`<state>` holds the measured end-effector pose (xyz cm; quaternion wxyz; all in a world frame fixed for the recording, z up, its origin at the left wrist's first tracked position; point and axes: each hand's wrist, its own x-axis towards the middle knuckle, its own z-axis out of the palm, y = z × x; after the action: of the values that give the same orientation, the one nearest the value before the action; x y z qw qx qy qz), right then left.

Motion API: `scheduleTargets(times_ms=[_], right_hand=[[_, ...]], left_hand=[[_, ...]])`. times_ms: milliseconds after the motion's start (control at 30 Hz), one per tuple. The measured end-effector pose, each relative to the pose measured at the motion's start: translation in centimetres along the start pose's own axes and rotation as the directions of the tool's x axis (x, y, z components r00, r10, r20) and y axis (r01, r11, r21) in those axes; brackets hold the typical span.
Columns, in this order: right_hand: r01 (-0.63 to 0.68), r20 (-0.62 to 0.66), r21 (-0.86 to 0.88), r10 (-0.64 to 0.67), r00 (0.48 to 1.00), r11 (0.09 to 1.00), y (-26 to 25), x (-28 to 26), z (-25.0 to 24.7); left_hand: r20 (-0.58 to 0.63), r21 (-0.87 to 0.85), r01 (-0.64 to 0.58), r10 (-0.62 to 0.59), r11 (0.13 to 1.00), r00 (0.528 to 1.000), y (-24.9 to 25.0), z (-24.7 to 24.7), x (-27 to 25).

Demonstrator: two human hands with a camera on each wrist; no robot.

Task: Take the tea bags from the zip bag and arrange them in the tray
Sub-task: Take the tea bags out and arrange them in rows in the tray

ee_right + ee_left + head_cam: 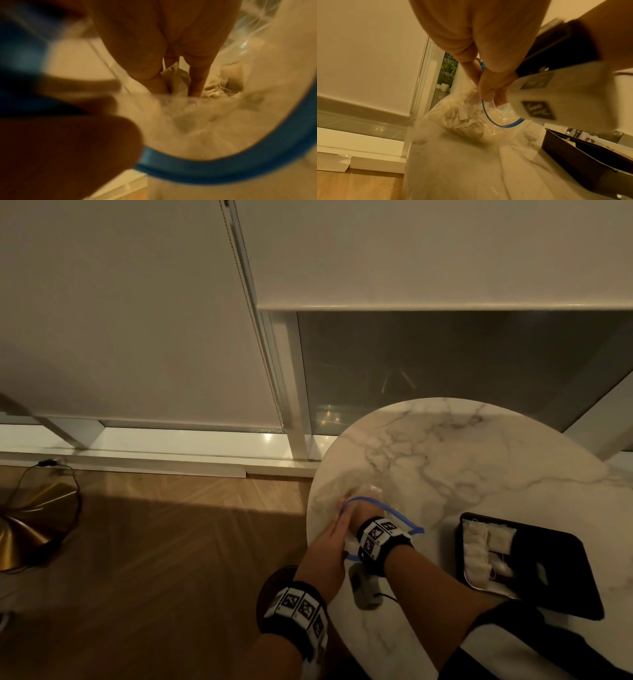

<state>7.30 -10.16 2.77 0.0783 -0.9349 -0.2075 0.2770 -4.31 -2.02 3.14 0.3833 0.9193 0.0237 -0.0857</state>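
Note:
A clear zip bag [373, 501] with a blue zip rim [489, 119] lies open on the left part of the round marble table [445, 446]. Several tea bags [458, 117] sit bunched inside it. My left hand [489, 93] grips the bag's rim and holds the mouth up. My right hand [178, 88] reaches deep into the bag, where thumb and a finger pinch one tea bag [176, 79]. A black tray [555, 556] stands to the right, with a few tea bags [479, 546] laid along its left side.
A small grey device [363, 587] with a cable lies on the table under my forearms. The table's left edge drops to a wooden floor [171, 542], where a brass lamp base [30, 529] stands. A window and blind are behind.

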Motion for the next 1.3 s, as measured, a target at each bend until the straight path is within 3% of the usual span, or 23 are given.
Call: scheduleTargets(times_ms=[100,167,233,300,333,433,533,633,733,800,867,933,967,1033,1067,1100,1167,1233,1300], right_hand=[[-0.077,-0.142,0.241,0.114,0.983,0.967,0.0,-1.8,-0.2],[-0.019,-0.251,0.510,0.170,0.953,0.860,0.8,-3.5,0.3],[0.069,-0.310,0.672,0.196,0.930,0.737,1.8,-5.4,1.0],[0.119,-0.294,0.808,0.220,0.930,0.576,3.3,-7.2,1.6],[0.148,-0.281,0.880,0.244,0.928,0.451,4.0,-8.3,1.9],[0.190,-0.227,0.969,0.257,0.940,0.160,6.4,-11.4,2.5],[0.154,-0.127,0.982,0.223,0.966,-0.108,9.3,-13.7,3.8],[0.061,-0.012,0.952,0.163,0.986,-0.301,12.0,-15.6,4.9],[0.036,0.009,0.932,0.124,0.992,-0.359,13.7,-17.2,5.4],[0.039,0.002,0.907,0.098,0.995,-0.419,14.4,-18.2,5.5],[0.035,0.001,0.876,0.076,0.997,-0.481,15.1,-19.0,5.2],[0.025,0.010,0.850,0.064,0.998,-0.526,15.7,-19.6,5.0],[0.019,0.015,0.841,0.058,0.998,-0.541,15.9,-19.8,5.0],[0.003,0.032,0.821,0.051,0.998,-0.571,16.3,-20.1,4.9],[-0.009,0.040,0.819,0.042,0.998,-0.574,16.4,-20.3,5.0],[-0.020,0.044,0.828,0.029,0.999,-0.560,16.6,-20.5,5.0],[-0.049,0.067,0.880,0.022,0.998,-0.472,16.8,-20.6,5.3],[-0.060,0.084,0.933,0.054,0.995,-0.354,17.1,-20.6,5.9],[-0.057,0.085,0.971,0.111,0.990,-0.233,17.4,-20.5,6.5]], left_hand=[[0.032,0.009,-0.013,0.012,1.000,0.999,0.4,-0.3,0.9],[0.059,-0.007,-0.014,0.015,1.000,0.998,0.6,-0.4,1.2],[0.056,-0.030,-0.037,0.038,0.999,0.998,0.5,-0.1,1.5],[0.013,-0.045,-0.065,0.066,0.997,0.998,0.3,0.5,1.7],[-0.016,-0.051,-0.065,0.064,0.997,0.998,0.3,0.9,1.6],[-0.088,-0.018,0.003,-0.005,1.000,0.996,0.7,1.7,1.0],[-0.132,0.029,0.110,-0.105,0.994,0.986,1.5,2.5,0.1],[-0.303,0.041,0.099,-0.082,0.994,0.949,2.1,3.4,-0.8],[-0.456,-0.073,-0.085,0.042,0.994,0.889,3.5,4.3,-1.9],[-0.372,-0.281,-0.107,-0.005,0.954,0.928,5.2,5.0,-2.4],[-0.224,-0.485,0.009,-0.135,0.874,0.965,6.1,6.2,-2.4],[-0.059,-0.643,0.195,-0.302,0.741,0.952,7.0,7.5,-2.4],[0.045,-0.705,0.303,-0.385,0.642,0.922,7.5,8.0,-2.3],[0.292,-0.780,0.497,-0.480,0.381,0.827,8.9,8.6,-2.5],[0.412,-0.786,0.563,-0.462,0.256,0.785,9.4,8.9,-2.6],[0.505,-0.780,0.604,-0.409,0.162,0.761,9.9,9.2,-2.7],[0.597,-0.770,0.636,-0.286,0.060,0.750,10.4,9.9,-2.8],[0.623,-0.757,0.651,-0.242,0.053,0.744,10.5,10.4,-2.7],[0.623,-0.738,0.663,-0.254,0.122,0.740,10.5,11.0,-2.7]])
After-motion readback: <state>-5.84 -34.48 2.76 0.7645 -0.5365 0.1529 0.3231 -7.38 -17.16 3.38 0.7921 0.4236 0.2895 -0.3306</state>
